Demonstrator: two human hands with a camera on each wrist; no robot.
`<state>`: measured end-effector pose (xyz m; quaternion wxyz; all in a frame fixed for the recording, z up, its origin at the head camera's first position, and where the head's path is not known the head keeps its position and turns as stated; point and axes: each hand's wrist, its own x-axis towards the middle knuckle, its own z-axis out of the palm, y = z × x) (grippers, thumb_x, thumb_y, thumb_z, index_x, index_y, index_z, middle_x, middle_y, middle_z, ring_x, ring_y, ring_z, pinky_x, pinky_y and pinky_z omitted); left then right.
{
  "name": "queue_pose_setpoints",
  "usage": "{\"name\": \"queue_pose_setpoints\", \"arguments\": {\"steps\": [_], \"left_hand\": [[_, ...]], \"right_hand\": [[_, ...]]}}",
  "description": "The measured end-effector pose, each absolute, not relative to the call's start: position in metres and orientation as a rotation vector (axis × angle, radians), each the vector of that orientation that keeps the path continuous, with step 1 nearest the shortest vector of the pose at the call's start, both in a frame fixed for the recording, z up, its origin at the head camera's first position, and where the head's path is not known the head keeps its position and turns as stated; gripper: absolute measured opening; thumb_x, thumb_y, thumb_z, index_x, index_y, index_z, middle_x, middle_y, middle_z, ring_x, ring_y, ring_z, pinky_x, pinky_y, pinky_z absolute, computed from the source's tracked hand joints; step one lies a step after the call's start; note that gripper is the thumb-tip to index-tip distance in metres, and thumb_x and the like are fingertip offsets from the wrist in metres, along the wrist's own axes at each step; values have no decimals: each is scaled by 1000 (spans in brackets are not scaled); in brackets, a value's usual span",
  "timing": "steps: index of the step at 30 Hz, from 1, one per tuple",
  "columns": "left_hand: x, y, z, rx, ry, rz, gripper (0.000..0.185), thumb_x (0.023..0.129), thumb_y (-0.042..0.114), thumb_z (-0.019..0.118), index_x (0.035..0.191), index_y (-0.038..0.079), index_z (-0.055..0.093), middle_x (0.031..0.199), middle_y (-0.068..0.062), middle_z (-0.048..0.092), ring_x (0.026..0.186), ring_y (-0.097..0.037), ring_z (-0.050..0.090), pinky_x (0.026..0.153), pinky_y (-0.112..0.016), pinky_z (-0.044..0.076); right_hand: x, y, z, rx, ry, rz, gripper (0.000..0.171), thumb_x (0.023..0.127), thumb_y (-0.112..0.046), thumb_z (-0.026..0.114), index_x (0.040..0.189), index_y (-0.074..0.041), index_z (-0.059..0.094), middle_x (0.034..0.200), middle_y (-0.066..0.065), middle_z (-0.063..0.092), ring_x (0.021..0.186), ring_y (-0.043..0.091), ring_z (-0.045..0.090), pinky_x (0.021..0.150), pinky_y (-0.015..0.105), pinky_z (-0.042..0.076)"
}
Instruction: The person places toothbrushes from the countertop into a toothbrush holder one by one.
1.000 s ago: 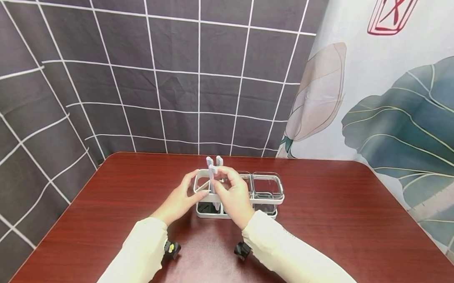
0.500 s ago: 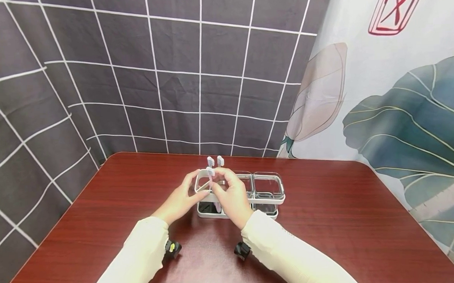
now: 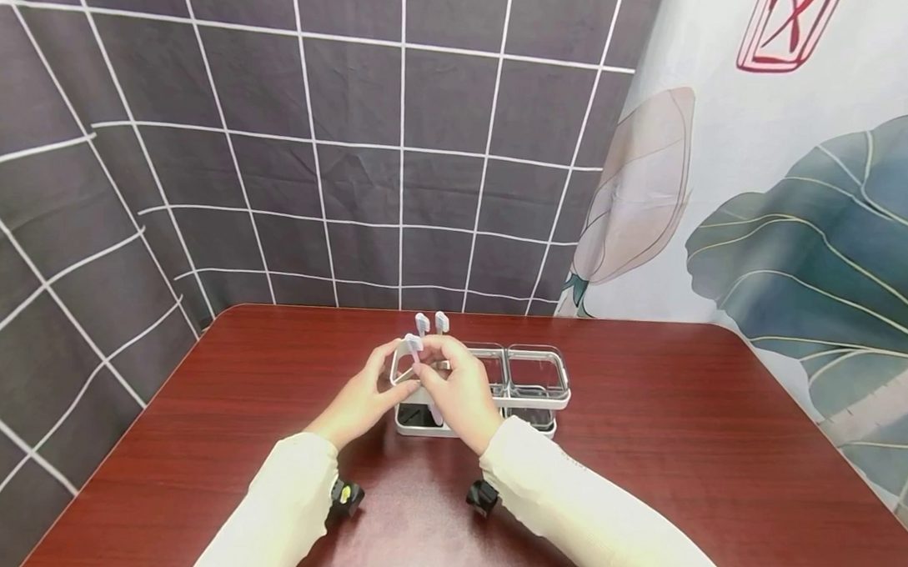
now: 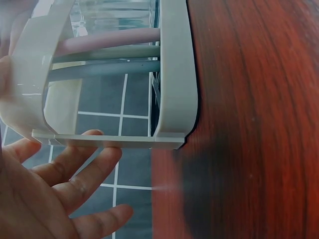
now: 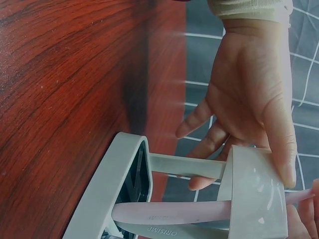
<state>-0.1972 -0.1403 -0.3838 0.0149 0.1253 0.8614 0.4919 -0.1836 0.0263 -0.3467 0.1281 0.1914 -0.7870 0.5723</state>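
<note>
A white two-tier toothbrush holder [image 3: 533, 402] stands on the table. My left hand [image 3: 364, 401] holds its left end, thumb on the front of the upper rail and fingers by the side post [image 4: 104, 141]. Between thumb and finger, my right hand [image 3: 464, 397] pinches a pink toothbrush [image 3: 413, 343] just below its head. The pink handle [image 5: 174, 212] passes down through the upper frame, its end at the lower tray. Beside it, in the left wrist view, stand a green handle [image 4: 109, 54] and a blue handle [image 4: 104, 70]. Two more brush heads [image 3: 432, 323] rise behind the hands.
Clear cups [image 3: 535, 372] sit in the holder's right side. The red-brown wooden table [image 3: 677, 442] extends around it. Behind hang a grey gridded cloth [image 3: 353, 178] and a leaf-patterned curtain [image 3: 812, 221]. A black wrist device [image 3: 346, 497] shows under the left sleeve.
The pink toothbrush's head has come down a little and leaned left in my right fingers. My left hand has stayed at the holder's end.
</note>
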Motion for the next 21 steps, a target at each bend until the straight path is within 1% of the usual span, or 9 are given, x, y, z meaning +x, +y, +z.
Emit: {"name": "queue_pose_setpoints", "arguments": {"steps": [10, 13, 15, 17, 19, 21], "left_hand": [[-198, -138, -384, 415, 2665, 1550, 74, 89, 34, 68, 148, 13, 29, 140, -20, 49, 123, -32, 53, 102, -51, 41], [-198, -137, -383, 425, 2683, 1542, 75, 89, 37, 67, 148, 12, 29, 140, -20, 48, 122, -33, 53, 101, -52, 42], [-197, -137, -383, 421, 2713, 1522, 76, 89, 41, 66, 148, 12, 30, 140, -20, 49, 121, -33, 54, 100, -53, 43], [-196, -137, -384, 397, 2728, 1491, 80, 88, 46, 65, 150, 12, 27, 142, -20, 47, 123, -35, 52, 100, -55, 41], [-195, -138, -385, 352, 2724, 1468, 85, 88, 48, 64, 153, 15, 21, 144, -22, 44, 127, -37, 49, 102, -57, 39], [-195, -139, -386, 311, 2704, 1459, 88, 89, 46, 64, 155, 16, 14, 146, -24, 41, 130, -39, 45, 104, -58, 36]], "right_hand": [[-183, 30, -346, 566, -2302, 1644, 25, 85, 4, 67, 110, -1, 65, 96, 13, 65, 90, 26, 65, 75, 24, 55], [-183, 32, -346, 581, -2305, 1640, 28, 84, 4, 68, 112, 0, 64, 99, 13, 65, 92, 27, 65, 77, 23, 55], [-182, 35, -346, 598, -2296, 1641, 31, 84, 3, 69, 114, 0, 63, 103, 14, 64, 95, 28, 65, 79, 25, 55], [-180, 40, -346, 607, -2289, 1622, 34, 83, 2, 70, 116, -1, 63, 107, 13, 63, 98, 29, 65, 80, 27, 55], [-179, 48, -346, 622, -2266, 1592, 36, 83, 2, 72, 117, 0, 62, 109, 14, 62, 100, 30, 64, 82, 30, 55], [-178, 60, -345, 641, -2246, 1522, 37, 83, 0, 72, 119, -1, 62, 110, 14, 63, 102, 29, 63, 84, 34, 55]]}}
